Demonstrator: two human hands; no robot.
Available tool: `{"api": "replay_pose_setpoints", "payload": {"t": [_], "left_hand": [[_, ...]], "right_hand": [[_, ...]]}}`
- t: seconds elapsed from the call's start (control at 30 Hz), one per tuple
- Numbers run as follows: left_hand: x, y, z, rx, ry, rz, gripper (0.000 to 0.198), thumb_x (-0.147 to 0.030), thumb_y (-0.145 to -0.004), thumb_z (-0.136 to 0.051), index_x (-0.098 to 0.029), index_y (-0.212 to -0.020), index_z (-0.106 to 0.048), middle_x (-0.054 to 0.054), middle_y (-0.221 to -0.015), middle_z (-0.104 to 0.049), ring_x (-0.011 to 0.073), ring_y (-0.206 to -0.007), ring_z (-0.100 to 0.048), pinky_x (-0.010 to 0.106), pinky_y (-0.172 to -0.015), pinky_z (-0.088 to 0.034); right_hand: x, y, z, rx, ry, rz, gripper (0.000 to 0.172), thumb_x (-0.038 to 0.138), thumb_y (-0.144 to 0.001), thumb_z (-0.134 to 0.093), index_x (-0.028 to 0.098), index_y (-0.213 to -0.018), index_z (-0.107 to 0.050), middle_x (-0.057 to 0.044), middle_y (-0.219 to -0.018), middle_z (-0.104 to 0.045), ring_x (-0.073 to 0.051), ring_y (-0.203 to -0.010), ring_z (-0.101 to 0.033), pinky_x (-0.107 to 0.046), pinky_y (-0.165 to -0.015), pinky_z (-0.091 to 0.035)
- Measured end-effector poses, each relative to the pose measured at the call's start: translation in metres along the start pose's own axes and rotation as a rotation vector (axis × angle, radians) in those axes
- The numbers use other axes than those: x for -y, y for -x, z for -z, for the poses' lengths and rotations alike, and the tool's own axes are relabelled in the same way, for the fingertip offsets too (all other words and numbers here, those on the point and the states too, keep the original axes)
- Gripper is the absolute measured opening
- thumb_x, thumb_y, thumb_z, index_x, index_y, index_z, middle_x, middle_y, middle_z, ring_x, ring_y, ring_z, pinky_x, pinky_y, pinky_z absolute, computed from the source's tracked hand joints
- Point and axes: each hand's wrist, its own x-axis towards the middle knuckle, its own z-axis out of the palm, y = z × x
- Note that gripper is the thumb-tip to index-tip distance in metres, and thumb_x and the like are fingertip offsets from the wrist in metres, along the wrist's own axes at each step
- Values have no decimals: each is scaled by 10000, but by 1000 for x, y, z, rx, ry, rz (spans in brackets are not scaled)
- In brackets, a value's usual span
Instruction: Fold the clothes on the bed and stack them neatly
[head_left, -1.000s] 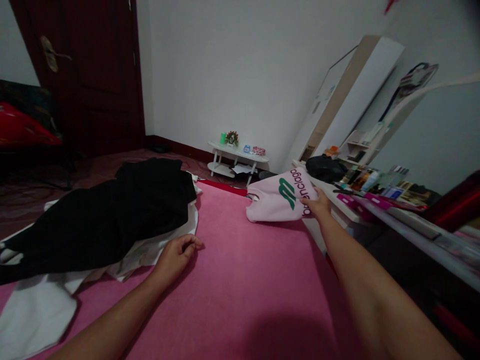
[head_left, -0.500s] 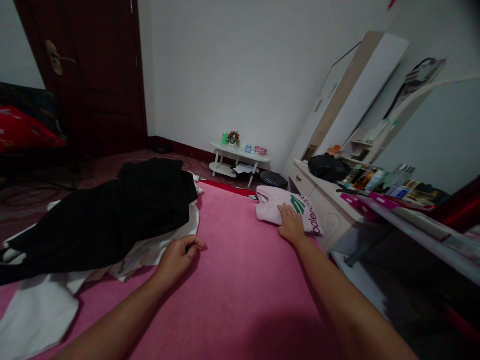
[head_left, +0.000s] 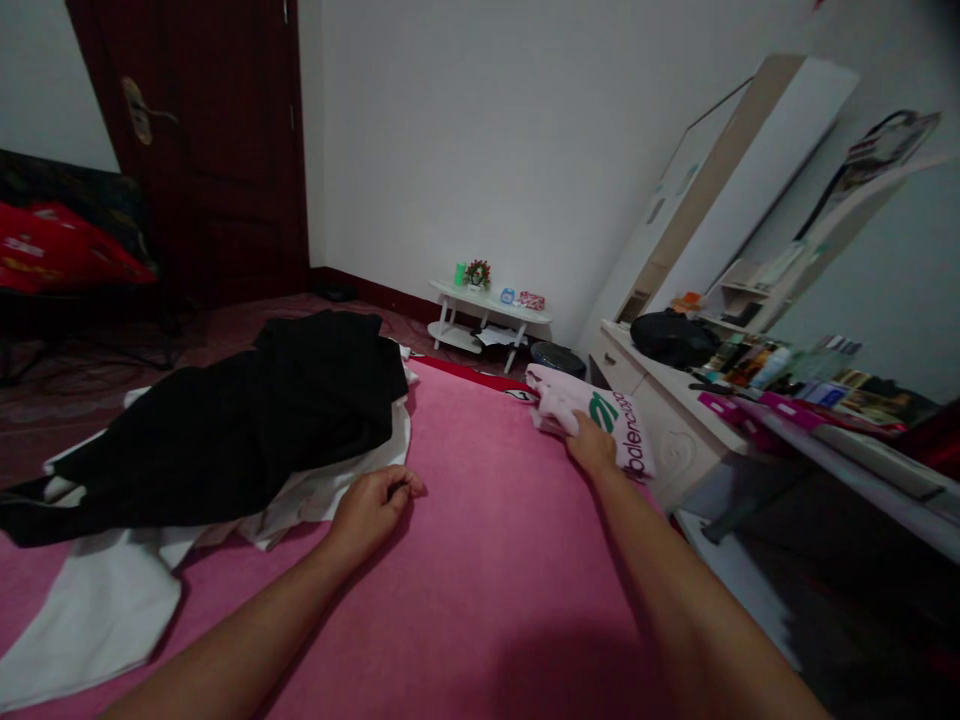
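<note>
A folded pink T-shirt with a green mark and dark lettering lies at the far right edge of the bed. My right hand grips its near side, the fingers partly hidden by a bunched fold. On the pink bed cover rests my left hand, loosely curled, with a gap between thumb and fingers and nothing visible in it. Just beyond that hand is a black garment, heaped over white clothing that spreads toward the lower left.
A white dresser crowded with bottles and a black bag flanks the bed on the right. Against the back wall stands a small white table. A red bag sits at the left, near the dark door.
My right hand has gone from lying flat on the pink T-shirt to gripping it, and the cloth now bunches up there. The view has turned slightly left. My left hand stays curled on the bed.
</note>
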Motion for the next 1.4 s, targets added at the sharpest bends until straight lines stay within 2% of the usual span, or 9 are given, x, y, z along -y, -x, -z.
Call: {"api": "replay_pose_setpoints", "payload": {"t": [0.17,0.27,0.4,0.5,0.67,0.83,1.0,1.17,1.4], "left_hand": [[-2,1,1,18,-34,0,251,-187,-787,-432,-223,-808,-680,4,-881,-707,189,-869,-644,283,-795,-462],[-2,1,1,24,-42,1,256,-198,-786,-430,-219,-817,-683,14,-893,-708,198,-878,-642,290,-797,-463],[-1,2,1,23,-6,-6,254,-211,-783,-433,-211,-805,-686,26,-884,-706,208,-876,-643,302,-802,-468],[-2,3,2,16,12,-6,257,-213,-782,-435,-214,-808,-691,24,-882,-707,209,-875,-643,306,-808,-469],[-5,2,2,3,-20,-4,253,-195,-779,-442,-224,-796,-693,11,-871,-712,203,-859,-646,295,-789,-465],[-3,2,2,-7,-29,-24,259,-175,-776,-437,-225,-799,-690,5,-869,-709,192,-857,-647,286,-779,-465],[-2,3,2,-32,-7,-43,258,-160,-759,-441,-210,-771,-693,14,-832,-709,193,-822,-652,294,-772,-475],[-5,7,5,-51,4,-92,282,-143,-758,-430,-209,-784,-703,35,-832,-717,215,-813,-658,319,-754,-498],[-24,25,12,-59,-63,-191,297,-120,-778,-430,-236,-805,-702,55,-846,-699,249,-833,-646,357,-755,-499]], "right_hand": [[26,10,-5,79,-28,184,713,660,-833,-438,402,-1467,-239,-37,-1595,-31,-394,-1419,-107,-621,-1017,-275],[47,22,-13,138,-20,271,618,696,-878,-262,444,-1443,-271,24,-1595,-24,-351,-1437,10,-705,-1023,-133],[61,28,-12,171,-84,250,617,672,-889,-293,383,-1433,-336,-24,-1570,-188,-325,-1428,-115,-699,-1030,-119],[48,26,4,113,-159,276,537,574,-923,-326,310,-1365,-477,-60,-1497,-363,-297,-1395,-231,-588,-1079,-188],[2,33,1,-168,-73,-97,570,454,-964,-220,212,-1474,-298,-138,-1558,-184,-331,-1426,-82,-630,-1074,-94],[-15,41,-30,26,11,-274,642,569,-922,-234,309,-1505,-161,-96,-1582,-92,-349,-1428,-85,-669,-1042,-114],[1,61,-31,119,-26,-270,769,650,-891,-178,217,-1520,-87,-146,-1584,-19,-351,-1436,-25,-632,-1051,-164],[33,106,-25,233,-51,-179,795,696,-868,-167,223,-1507,-192,-163,-1576,-86,-332,-1440,-73,-616,-1067,-157],[86,172,-5,203,-13,-36,734,632,-899,-167,213,-1496,-247,-119,-1561,-201,-334,-1426,-156,-585,-1086,-183]]}}
